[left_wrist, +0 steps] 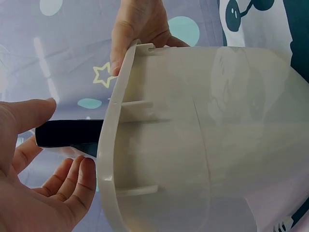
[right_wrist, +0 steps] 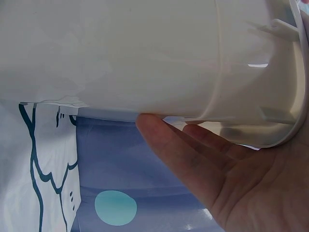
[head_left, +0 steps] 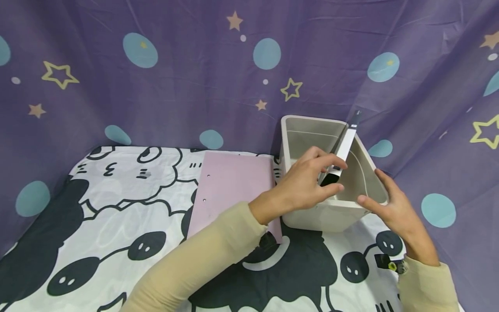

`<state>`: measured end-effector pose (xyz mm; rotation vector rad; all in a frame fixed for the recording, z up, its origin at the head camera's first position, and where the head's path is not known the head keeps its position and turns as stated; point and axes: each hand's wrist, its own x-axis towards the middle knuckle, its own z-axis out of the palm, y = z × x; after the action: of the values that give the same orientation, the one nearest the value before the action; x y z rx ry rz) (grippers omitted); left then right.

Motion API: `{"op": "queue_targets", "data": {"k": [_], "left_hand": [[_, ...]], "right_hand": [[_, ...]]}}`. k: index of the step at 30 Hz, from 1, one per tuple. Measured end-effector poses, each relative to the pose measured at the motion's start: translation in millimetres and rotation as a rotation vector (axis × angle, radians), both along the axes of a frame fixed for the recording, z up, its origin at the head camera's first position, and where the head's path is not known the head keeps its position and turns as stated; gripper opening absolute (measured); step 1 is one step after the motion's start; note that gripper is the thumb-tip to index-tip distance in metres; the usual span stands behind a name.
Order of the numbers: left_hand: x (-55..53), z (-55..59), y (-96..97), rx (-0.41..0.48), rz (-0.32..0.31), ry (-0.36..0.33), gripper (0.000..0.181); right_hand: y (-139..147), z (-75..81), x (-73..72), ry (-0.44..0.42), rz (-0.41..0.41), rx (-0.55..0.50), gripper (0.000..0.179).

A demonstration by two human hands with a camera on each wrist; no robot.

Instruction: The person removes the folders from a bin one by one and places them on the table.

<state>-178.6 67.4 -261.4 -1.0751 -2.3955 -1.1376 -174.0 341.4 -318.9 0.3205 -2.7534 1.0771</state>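
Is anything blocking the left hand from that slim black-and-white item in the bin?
Nothing visible: the left hand is at the item, which sticks up out of the bin.

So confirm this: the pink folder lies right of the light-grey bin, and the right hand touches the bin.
Not quite: the head view shows the pink folder lying left of the light-grey bin. The right hand does touch the bin.
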Motion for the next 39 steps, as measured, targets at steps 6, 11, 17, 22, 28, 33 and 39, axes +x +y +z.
{"op": "queue_targets", "data": {"k": [6,11,17,22,28,33,39], "left_hand": [[-1.7,-1.5,1.4,0.002,0.01,0.01,0.032],[-2.9,-2.6,0.5,0.012,0.01,0.021,0.031],[-4.0,-1.7,-3.4,0.02,0.015,0.011,0.031],[-5.4,-1.6,-8.8,0.032,0.024,0.017,0.032],[-6.9,-2.5,-14.5,0.051,0.018,0.009,0.031],[-8.5,-3.7,-19.4,0.073,0.016,-0.008,0.032],[-9.9,-4.0,-26.3,0.092,0.027,-0.012,0.033]], "right_hand": [[0,-0.1,0.0,0.001,-0.002,-0.004,0.088],[0,-0.3,0.3,-0.002,-0.003,-0.011,0.087],[-1,0.0,1.3,0.001,0.0,-0.019,0.087],[-1,0.4,1.4,0.002,-0.002,-0.018,0.087],[-1,0.1,1.6,0.002,-0.008,-0.014,0.088],[-1,-0.5,1.9,0.006,-0.008,-0.015,0.088],[-1,-0.5,1.6,0.007,0.001,-0.026,0.089]]}}
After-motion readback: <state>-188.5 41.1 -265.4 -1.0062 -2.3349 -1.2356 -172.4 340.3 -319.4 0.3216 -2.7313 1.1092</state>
